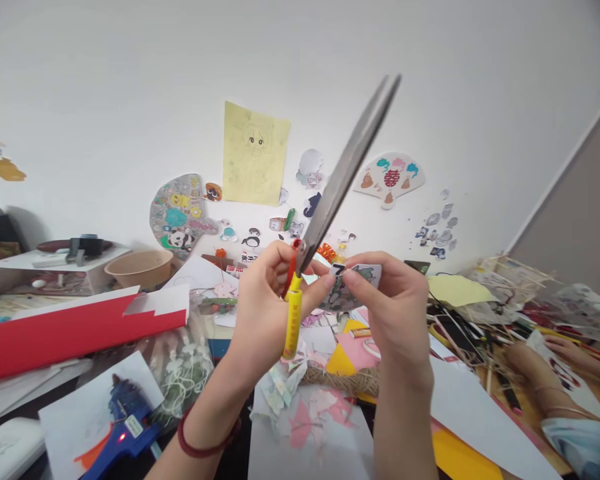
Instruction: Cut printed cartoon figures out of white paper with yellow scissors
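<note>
My left hand [267, 300] is closed on the handles of a pair of scissors [337, 173], one handle red and one yellow. The long metal blades point up and to the right, nearly together, in front of the wall. My right hand [393, 300] pinches a small printed paper piece [367, 273] between thumb and fingers. Thumb and fingers of my left hand also meet the left edge of this paper, beside a small black-and-white bit. The blades do not touch the paper. Below both hands, pink paper scraps [313, 417] rest on a white sheet [270, 450].
A blue glue gun [130, 420] with a lit red light lies at the lower left. Behind it are a red-and-white board [85, 333] and a tan bowl [140, 267]. Another person's hands [530, 370] hold paper at the right. Twine [340, 381] lies centrally.
</note>
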{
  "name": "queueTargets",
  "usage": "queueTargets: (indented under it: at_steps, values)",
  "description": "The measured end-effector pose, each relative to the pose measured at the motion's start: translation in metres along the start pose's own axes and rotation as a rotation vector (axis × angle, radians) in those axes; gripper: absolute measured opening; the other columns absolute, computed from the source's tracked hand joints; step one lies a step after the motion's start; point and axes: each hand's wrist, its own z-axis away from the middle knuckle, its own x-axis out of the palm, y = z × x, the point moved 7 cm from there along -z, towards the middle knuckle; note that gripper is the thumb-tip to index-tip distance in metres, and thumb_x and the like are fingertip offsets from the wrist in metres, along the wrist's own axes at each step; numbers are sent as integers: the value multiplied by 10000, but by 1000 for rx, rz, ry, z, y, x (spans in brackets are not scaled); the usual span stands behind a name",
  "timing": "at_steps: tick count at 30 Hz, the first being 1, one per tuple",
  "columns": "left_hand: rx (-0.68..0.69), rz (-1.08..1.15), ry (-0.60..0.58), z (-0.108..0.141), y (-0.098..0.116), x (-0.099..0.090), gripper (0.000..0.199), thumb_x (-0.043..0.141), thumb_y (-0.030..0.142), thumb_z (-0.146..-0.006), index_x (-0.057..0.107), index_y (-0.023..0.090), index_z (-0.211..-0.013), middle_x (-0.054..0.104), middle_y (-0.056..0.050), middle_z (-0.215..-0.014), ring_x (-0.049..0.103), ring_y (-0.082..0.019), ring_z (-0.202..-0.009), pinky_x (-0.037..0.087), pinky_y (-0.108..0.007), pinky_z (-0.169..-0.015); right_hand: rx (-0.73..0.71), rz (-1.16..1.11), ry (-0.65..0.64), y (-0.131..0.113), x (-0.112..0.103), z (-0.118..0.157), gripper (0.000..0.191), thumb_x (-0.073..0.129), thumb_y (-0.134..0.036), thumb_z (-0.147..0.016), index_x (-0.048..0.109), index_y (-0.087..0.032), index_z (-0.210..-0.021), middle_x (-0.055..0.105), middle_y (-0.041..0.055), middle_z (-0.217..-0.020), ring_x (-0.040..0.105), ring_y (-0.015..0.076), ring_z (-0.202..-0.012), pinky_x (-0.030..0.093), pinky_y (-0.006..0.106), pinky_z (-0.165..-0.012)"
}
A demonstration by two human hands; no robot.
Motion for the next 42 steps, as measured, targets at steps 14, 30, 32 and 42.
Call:
queueTargets:
  at_steps: [14,30,32,42]
  values:
    - [-49,-2,-15,-4,-9,-1,311,841,185,-677,537,214,-740,684,37,-746,621,-104,-640,503,-213,-556,-41,-58,282,8,-29,-7,234,765,-310,-809,643,-198,-643,563,-34,-615,525,96,-615,454,241,-631]
    - [-88,163,-53,-11,-15,-9,300,828,237,-731,534,198,-773,722,20,-808,553,-63,-578,444,-202,-541,127,146,-164,4,9,5,318,774,-317,-778,585,-166,-572,448,-51,-515,381,63,-475,321,200,-407]
    - [-61,153,-59,-11,-12,-10,326,836,219,-718,515,202,-771,722,26,-794,595,-80,-616,475,-212,-578,133,137,-166,3,9,4,344,773,-308,-775,554,-165,-551,417,-54,-510,357,60,-477,299,201,-408]
    - [-52,38,-80,-11,-10,-12,359,878,274,-666,541,198,-762,723,6,-777,686,-135,-674,541,-236,-609,203,129,-295,14,18,5,200,789,-305,-760,693,-170,-648,479,-39,-535,398,76,-492,318,216,-429]
